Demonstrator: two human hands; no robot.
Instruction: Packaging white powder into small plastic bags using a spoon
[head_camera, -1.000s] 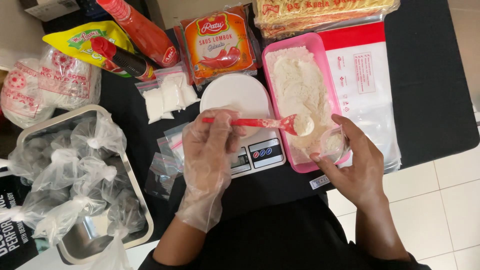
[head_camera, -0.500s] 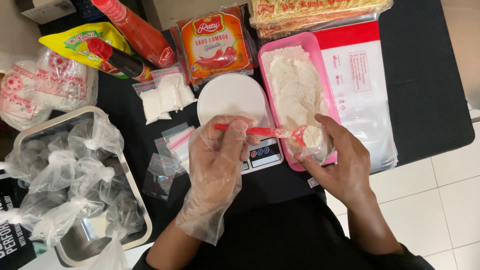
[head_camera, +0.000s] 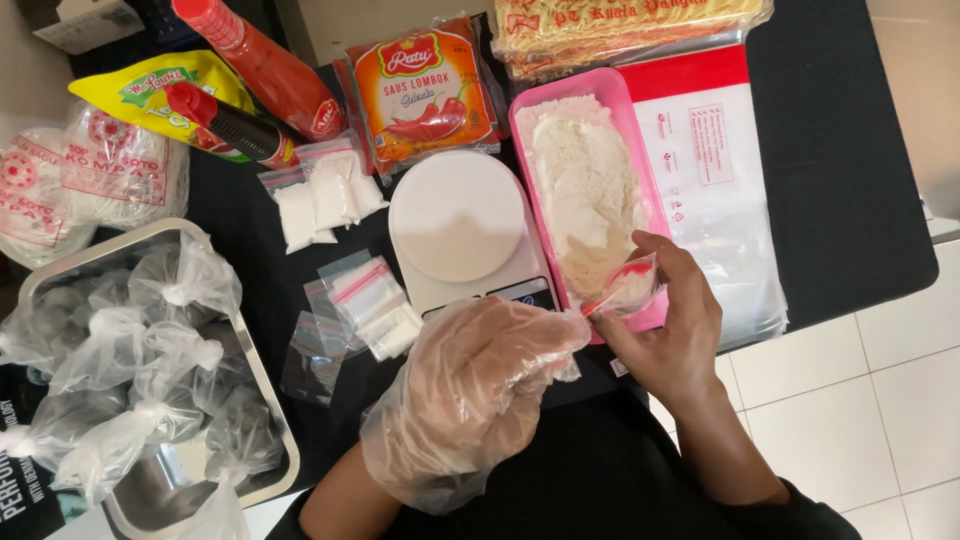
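Observation:
My left hand (head_camera: 470, 390), inside a loose clear plastic glove, grips the handle of a red spoon (head_camera: 612, 290) whose bowl sits inside a small clear zip bag (head_camera: 632, 288). My bare right hand (head_camera: 672, 330) pinches that bag at the near end of a pink tray (head_camera: 522, 130) filled with white powder (head_camera: 585, 190). A white digital kitchen scale (head_camera: 460, 225) stands just left of the tray, its round plate bare.
Small filled zip bags (head_camera: 322, 195) and flat ones (head_camera: 370, 305) lie left of the scale. A metal tray (head_camera: 265, 400) with knotted plastic bags is at the left. Sauce bottles (head_camera: 270, 70), a sauce packet (head_camera: 425, 85), noodles (head_camera: 620, 25) and a stack of clear bags (head_camera: 720, 170) line the back and right.
The spoon with powder moved from above the tray down into the small bag. My left hand slid toward me and to the right, close to the right hand.

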